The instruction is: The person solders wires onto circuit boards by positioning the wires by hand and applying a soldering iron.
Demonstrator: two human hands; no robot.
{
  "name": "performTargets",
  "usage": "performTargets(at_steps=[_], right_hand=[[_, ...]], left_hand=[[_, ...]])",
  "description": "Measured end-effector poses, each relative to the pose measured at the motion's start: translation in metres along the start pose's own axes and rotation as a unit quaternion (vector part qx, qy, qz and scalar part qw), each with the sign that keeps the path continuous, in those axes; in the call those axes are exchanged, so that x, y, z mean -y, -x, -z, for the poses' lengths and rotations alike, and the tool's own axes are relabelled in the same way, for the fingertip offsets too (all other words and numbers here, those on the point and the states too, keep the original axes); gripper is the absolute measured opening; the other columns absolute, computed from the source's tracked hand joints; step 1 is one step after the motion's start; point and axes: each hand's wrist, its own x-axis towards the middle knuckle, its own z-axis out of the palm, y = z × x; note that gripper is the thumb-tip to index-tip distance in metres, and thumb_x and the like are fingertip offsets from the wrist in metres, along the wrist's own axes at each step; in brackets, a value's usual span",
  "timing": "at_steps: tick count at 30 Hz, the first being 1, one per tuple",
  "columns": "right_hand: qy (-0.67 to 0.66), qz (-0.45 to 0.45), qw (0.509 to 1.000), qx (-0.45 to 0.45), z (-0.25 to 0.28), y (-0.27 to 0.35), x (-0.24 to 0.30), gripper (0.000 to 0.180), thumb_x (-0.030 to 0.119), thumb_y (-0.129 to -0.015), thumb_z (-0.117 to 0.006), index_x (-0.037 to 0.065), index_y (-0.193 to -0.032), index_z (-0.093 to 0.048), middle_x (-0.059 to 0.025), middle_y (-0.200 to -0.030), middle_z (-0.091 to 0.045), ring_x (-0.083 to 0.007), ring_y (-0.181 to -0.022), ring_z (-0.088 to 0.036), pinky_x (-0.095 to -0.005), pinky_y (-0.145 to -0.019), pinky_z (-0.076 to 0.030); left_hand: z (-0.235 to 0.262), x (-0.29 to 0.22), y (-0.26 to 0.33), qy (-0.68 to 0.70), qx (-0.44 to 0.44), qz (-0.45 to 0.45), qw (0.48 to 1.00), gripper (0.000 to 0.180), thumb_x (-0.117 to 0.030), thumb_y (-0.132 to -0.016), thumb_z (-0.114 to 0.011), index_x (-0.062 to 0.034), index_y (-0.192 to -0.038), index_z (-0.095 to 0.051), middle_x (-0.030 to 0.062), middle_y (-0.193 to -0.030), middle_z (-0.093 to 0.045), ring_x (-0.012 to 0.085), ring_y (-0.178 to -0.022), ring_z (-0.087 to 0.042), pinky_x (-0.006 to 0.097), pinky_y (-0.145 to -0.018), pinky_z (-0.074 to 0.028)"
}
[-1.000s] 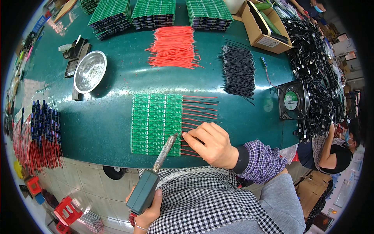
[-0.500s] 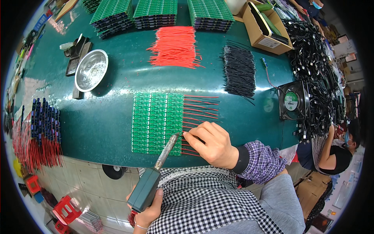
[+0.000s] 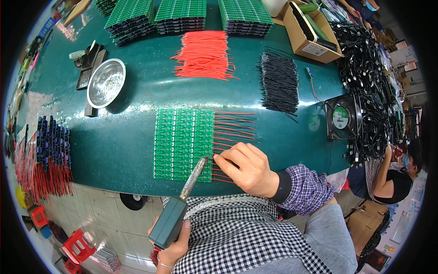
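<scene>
My left grip (image 3: 177,245) is closed around a soldering iron (image 3: 169,223); my right grip (image 3: 248,169) pinches a wire (image 3: 213,156) just beside its tip, at the right edge of the green circuit board (image 3: 182,146). The board lies flat on the desk (image 3: 114,150), below the red wire pile (image 3: 203,55).

A white label (image 3: 315,49) stood on the cardboard box (image 3: 295,34) at the upper right, and a round green sticker (image 3: 340,118) on the black fan (image 3: 351,119) at the right of the frame. The print on both was too small to read.
</scene>
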Motion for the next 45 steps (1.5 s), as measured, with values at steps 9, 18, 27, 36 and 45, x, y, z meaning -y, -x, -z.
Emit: performTargets(at_steps=[9, 18, 27, 36, 45], right_hand=[[0.005, 0.001, 1.0, -0.007, -0.002, 0.001, 0.0, 0.027, 0.005, -0.07, -0.074, 0.0, -0.097, -0.073, -0.0063, -0.086, -0.068, -0.0185, -0.072, -0.063, -0.0293, -0.056, -0.047], [-0.025, 0.015, 0.999, -0.02, 0.0, 0.004, 0.002, 0.026, 0.006, -0.071, -0.073, 0.0, -0.096, -0.071, -0.0055, -0.087, -0.067, -0.0185, -0.074, -0.062, -0.0305, -0.059, -0.048], [-0.027, 0.017, 0.999, -0.005, 0.0, 0.003, 0.003, 0.025, 0.008, -0.07, -0.073, 0.001, -0.095, -0.072, -0.0059, -0.088, -0.07, -0.0175, -0.073, -0.064, -0.0293, -0.058, -0.047], [-0.024, 0.012, 1.0, 0.003, 0.0, 0.004, 0.003, 0.027, 0.007, -0.07, -0.074, 0.0, -0.096, -0.072, -0.0059, -0.088, -0.069, -0.0177, -0.073, -0.064, -0.0295, -0.059, -0.047], [-0.021, 0.014, 1.0, -0.003, 0.0, 0.003, 0.004, 0.028, 0.007, -0.069, -0.073, 0.0, -0.096, -0.072, -0.0061, -0.087, -0.069, -0.0179, -0.073, -0.063, -0.0298, -0.059, -0.047]], left_hand=[[0.002, -0.017, 0.006, 0.095, 0.007, 0.113, 0.989, 0.018, -0.012, -0.087, -0.081, 0.0022, -0.096, -0.074, 0.0102, -0.087, -0.073, 0.0189, -0.067, -0.066, 0.034, -0.061, -0.053], [0.014, -0.005, 0.008, 0.04, 0.04, 0.013, 0.998, 0.04, -0.002, -0.085, -0.081, 0.0055, -0.122, -0.068, 0.0111, -0.107, -0.07, 0.017, -0.088, -0.065, 0.03, -0.079, -0.054], [0.001, -0.006, -0.006, 0.001, -0.007, -0.086, 0.996, 0.021, -0.006, -0.073, -0.081, 0.0027, -0.09, -0.071, 0.0132, -0.079, -0.067, 0.0258, -0.062, -0.064, 0.035, -0.057, -0.051], [0.004, -0.005, -0.003, -0.025, 0.013, -0.084, 0.996, 0.02, -0.005, -0.073, -0.08, 0.002, -0.089, -0.071, 0.014, -0.079, -0.066, 0.0272, -0.062, -0.063, 0.035, -0.053, -0.049], [0.006, -0.002, 0.002, -0.004, -0.014, -0.07, 0.997, 0.021, -0.009, -0.076, -0.08, 0.0031, -0.09, -0.071, 0.0138, -0.079, -0.066, 0.0257, -0.062, -0.063, 0.035, -0.058, -0.051]])
